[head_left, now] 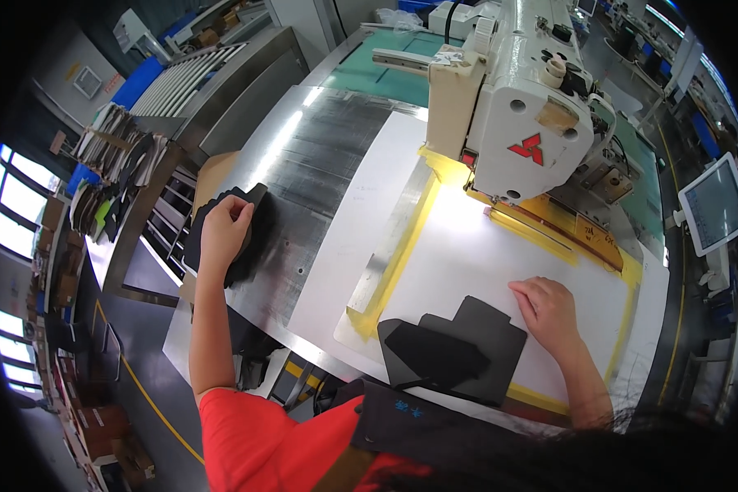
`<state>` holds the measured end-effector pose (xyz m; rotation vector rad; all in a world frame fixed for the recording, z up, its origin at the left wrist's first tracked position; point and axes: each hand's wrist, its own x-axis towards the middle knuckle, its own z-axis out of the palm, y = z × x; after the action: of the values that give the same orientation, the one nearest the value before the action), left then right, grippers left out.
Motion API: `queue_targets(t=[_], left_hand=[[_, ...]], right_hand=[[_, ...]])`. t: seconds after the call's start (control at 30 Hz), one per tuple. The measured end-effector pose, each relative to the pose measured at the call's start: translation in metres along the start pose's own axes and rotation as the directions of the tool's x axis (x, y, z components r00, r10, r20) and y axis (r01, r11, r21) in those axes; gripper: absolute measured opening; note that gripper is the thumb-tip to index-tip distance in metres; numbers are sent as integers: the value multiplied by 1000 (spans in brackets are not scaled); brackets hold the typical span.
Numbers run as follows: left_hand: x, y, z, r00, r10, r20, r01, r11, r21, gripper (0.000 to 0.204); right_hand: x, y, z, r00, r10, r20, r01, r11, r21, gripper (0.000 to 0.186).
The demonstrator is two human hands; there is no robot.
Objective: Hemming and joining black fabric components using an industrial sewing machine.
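Note:
At the left, my left hand (pixel 225 232) is over a stack of black flat pieces (pixel 198 238) on the metal table edge. Its fingers are pinched on a black flat piece (pixel 257 195) of the stack, and the stack's lower part is partly hidden by the hand. My right hand (pixel 549 310) rests on the white sheet (pixel 443 279), fingers curled together, with nothing visible in them. Just left of it lies a dark grey flat piece (pixel 504 353) with stepped edges, carrying a smaller black piece (pixel 443 358) on top.
A large white sewing machine head (pixel 525 123) stands over the far side of the sheet, its lamp lit. Yellow tape (pixel 406 246) borders the sheet. A clear amber plate (pixel 578 232) lies below the head. A screen (pixel 712 203) is at the right; stacked pieces (pixel 107 156) fill a left rack.

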<state>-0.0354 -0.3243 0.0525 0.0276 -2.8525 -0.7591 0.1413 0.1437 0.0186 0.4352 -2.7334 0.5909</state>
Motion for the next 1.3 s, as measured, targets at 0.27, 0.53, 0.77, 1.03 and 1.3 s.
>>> queue_targets(t=[0.27, 0.53, 0.77, 1.03, 1.3], left_hand=[[-17, 133, 106, 716, 419, 558, 91, 737, -670, 23], [25, 177, 137, 547, 496, 675, -517, 834, -194, 48], [13, 180, 154, 559, 828, 41, -798, 550, -245, 49], [41, 165, 146, 674, 479, 562, -435, 873, -222, 36], [61, 174, 147, 794, 180, 581, -185, 981, -51, 27]], right_hand=[[38, -19, 23, 973, -231, -12, 228, 966, -119, 48], [58, 3, 35, 901, -434, 4, 409, 847, -339, 47], [59, 16, 52, 827, -562, -38, 541, 811, -222, 18], [74, 16, 65, 825, -557, -98, 543, 829, -137, 18], [96, 31, 77, 944, -318, 87, 330, 904, -271, 21]])
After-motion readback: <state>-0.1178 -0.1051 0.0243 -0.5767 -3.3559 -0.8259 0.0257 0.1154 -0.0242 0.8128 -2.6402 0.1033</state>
